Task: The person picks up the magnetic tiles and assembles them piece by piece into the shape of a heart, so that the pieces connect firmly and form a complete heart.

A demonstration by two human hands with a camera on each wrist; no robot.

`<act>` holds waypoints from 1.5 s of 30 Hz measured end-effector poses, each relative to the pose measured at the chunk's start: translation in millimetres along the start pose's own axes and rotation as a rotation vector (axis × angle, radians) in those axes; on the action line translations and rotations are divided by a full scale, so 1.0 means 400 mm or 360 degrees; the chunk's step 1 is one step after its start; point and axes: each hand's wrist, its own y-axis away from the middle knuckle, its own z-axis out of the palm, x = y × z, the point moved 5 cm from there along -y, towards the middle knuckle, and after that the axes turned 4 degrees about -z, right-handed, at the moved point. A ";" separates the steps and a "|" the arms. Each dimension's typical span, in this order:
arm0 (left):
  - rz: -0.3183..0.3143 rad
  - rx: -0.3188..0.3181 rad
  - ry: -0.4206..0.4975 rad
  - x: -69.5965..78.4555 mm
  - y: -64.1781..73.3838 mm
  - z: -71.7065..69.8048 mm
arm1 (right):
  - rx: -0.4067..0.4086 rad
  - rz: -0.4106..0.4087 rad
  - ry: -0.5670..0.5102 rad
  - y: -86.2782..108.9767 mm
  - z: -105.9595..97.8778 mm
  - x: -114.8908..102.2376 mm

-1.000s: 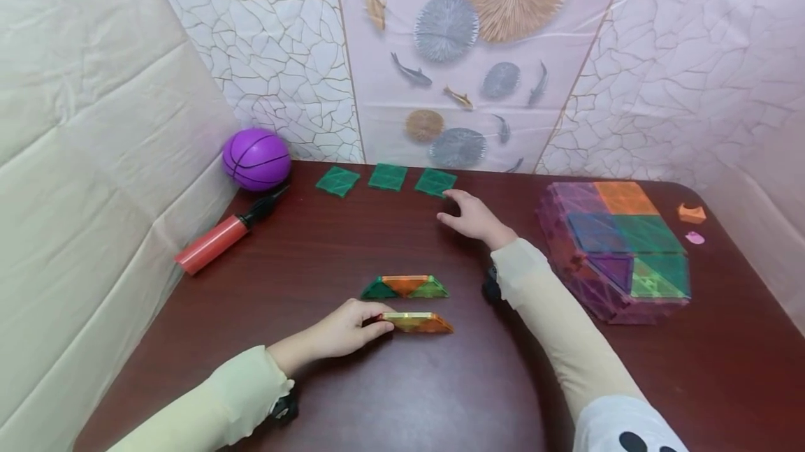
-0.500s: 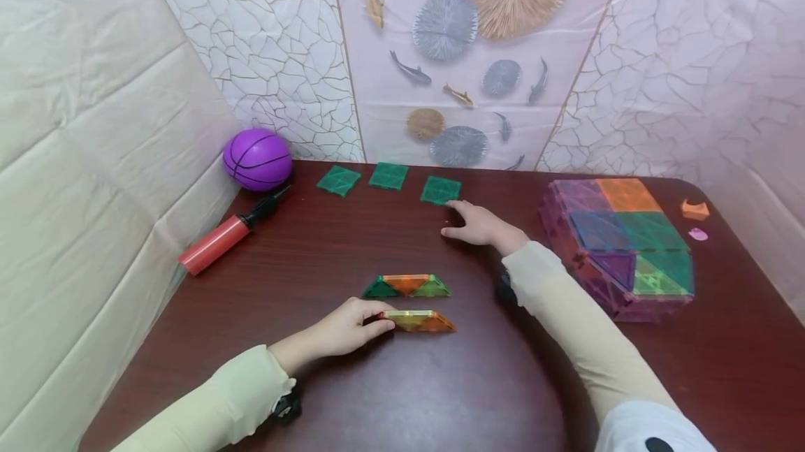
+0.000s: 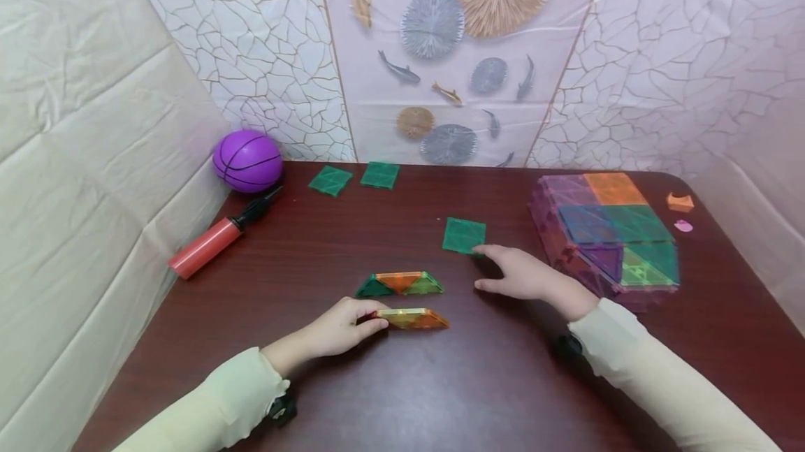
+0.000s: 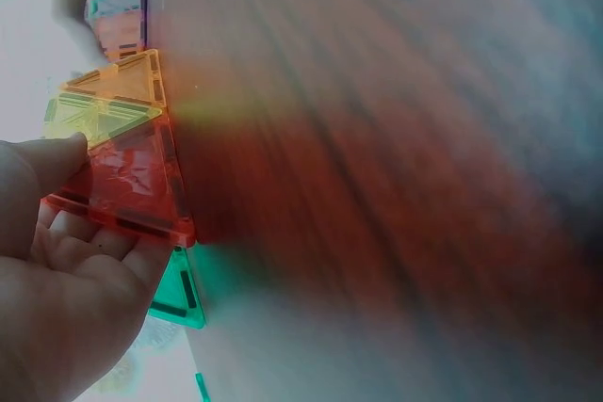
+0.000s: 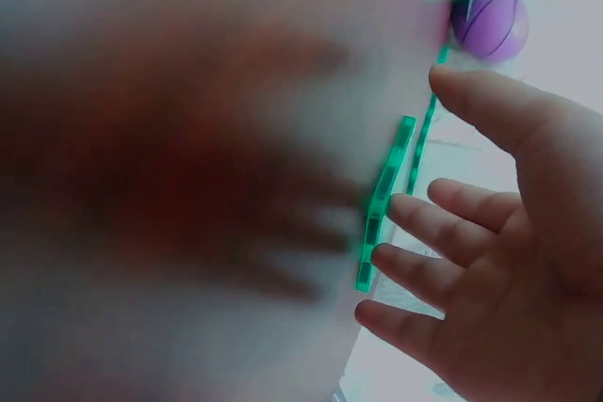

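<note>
My left hand [image 3: 339, 328] pinches one end of an upright strip of translucent triangular magnetic tiles [image 3: 411, 318]. The left wrist view shows its red tile [image 4: 132, 181] between thumb and fingers, with yellow and orange tiles beyond. A second upright strip of green, orange and lime triangular tiles [image 3: 400, 284] stands just behind. My right hand [image 3: 522, 274] has its fingers extended and thumb apart. Its fingertips touch the near edge of a flat green square tile [image 3: 464, 235]; in the right wrist view that green tile [image 5: 386, 204] lies at the fingertips.
Two more green square tiles [image 3: 330, 180] lie at the table's back edge. A large block of coloured tiles [image 3: 606, 228] stands right of my right hand. A purple ball [image 3: 248, 161] and a red hand pump [image 3: 206, 248] are at left; small orange [image 3: 680, 202] and pink pieces lie far right.
My right hand has drawn the third green square tile away from the back edge, toward me and to the right. The left hand keeps its grip in about the same place.
</note>
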 end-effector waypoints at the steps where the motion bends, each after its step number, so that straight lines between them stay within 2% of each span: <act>1: -0.0004 0.0001 -0.0001 0.000 0.001 -0.001 | 0.0018 -0.0006 0.0007 0.010 0.001 -0.006; 6: 0.0008 0.0013 0.0002 -0.002 0.001 -0.003 | 0.0119 -0.0039 0.0047 0.026 -0.003 -0.027; 13: 0.0022 0.0009 0.0017 0.000 -0.001 0.001 | 0.0193 -0.0008 -0.0043 -0.035 -0.020 -0.007; 19: 0.0029 -0.0002 0.0015 0.001 0.001 0.007 | 0.0064 0.0048 -0.0127 -0.080 -0.009 0.021; 22: 0.0028 -0.0001 0.0025 -0.002 0.001 0.008 | 0.0031 0.0047 -0.0074 -0.085 -0.004 0.024; 27: 0.0026 0.0015 0.0026 0.002 0.001 0.004 | 0.0055 0.0025 0.0066 -0.085 -0.007 0.020; 30: 0.0026 0.0009 0.0023 0.008 0.000 0.005 | 0.0088 0.0057 0.0095 -0.074 -0.010 0.021; 33: 0.0040 -0.0003 0.0022 0.012 0.000 0.009 | 0.0156 0.0072 0.0011 -0.051 -0.012 0.013; 38: 0.0067 -0.0003 0.0031 0.013 0.000 0.012 | 0.0257 -0.0026 -0.0213 0.001 0.002 -0.038; 45: 0.0074 0.0006 0.0025 0.016 0.003 0.011 | 0.0264 -0.0154 -0.0431 0.049 0.049 -0.125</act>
